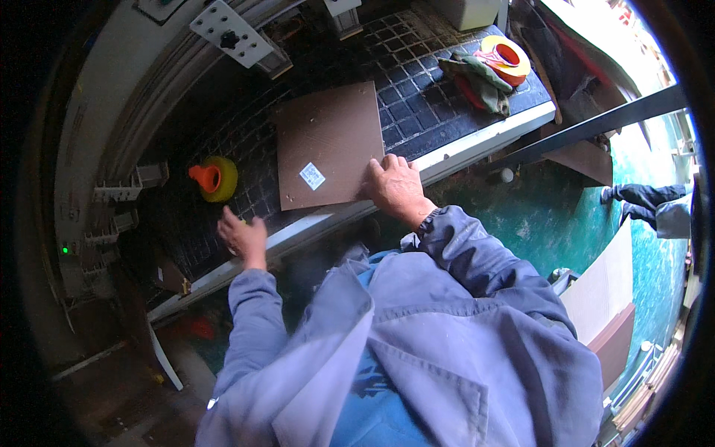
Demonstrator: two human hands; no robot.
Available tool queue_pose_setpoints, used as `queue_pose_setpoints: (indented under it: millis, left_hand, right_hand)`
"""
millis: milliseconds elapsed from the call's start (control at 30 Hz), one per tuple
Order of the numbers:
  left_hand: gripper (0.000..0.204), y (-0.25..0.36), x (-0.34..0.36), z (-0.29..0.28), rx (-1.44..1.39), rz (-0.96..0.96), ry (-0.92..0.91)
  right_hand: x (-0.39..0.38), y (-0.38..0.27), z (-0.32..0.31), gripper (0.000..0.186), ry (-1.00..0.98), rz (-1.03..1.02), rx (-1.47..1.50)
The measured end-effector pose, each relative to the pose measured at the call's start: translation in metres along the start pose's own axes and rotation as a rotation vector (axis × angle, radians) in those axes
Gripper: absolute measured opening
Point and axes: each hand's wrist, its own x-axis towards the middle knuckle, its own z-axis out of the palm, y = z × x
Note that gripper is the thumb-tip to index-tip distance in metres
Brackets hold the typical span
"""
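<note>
A flat brown board (331, 138) with a small white printed label (312, 176) lies on the dark, grid-patterned machine bed, its near edge close to the bed's white front rail. My right hand (398, 186) is at the board's near right corner, fingers curled over the edge and gripping it. To the left, my left hand (244, 235) is over the bed near the front rail, fingers apart and holding nothing. Just beyond it sits a yellow roll, apparently tape, with an orange core (214, 179); the hand does not touch it.
At the bed's right end lie another yellow-and-orange roll (514, 61) and a crumpled green-and-red cloth or glove (480, 83). White perforated brackets (231, 35) hang over the far side. A dark bar (618, 118) juts at right. Stacked panels (607, 279) stand behind my right arm; another person's legs (644, 205) show far right.
</note>
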Motion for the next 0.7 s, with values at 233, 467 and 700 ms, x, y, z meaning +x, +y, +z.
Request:
queue_pose_setpoints:
  millis: [233,467,700]
  left_hand:
    - [0.08,0.161,-0.025,0.004,-0.393,0.605,-0.315]
    - [0.077,0.133,-0.02,0.025,-0.245,0.641,-0.29]
    - [0.071,0.067,0.01,0.029,-0.3,0.546,-0.232]
  right_hand:
    - [0.085,0.006,-0.009,0.068,0.224,-0.251,-0.073]
    - [0.143,0.009,-0.039,0.079,-0.061,-0.325,-0.147]
    - [0.092,0.032,-0.05,0.089,0.052,-0.014,-0.34]
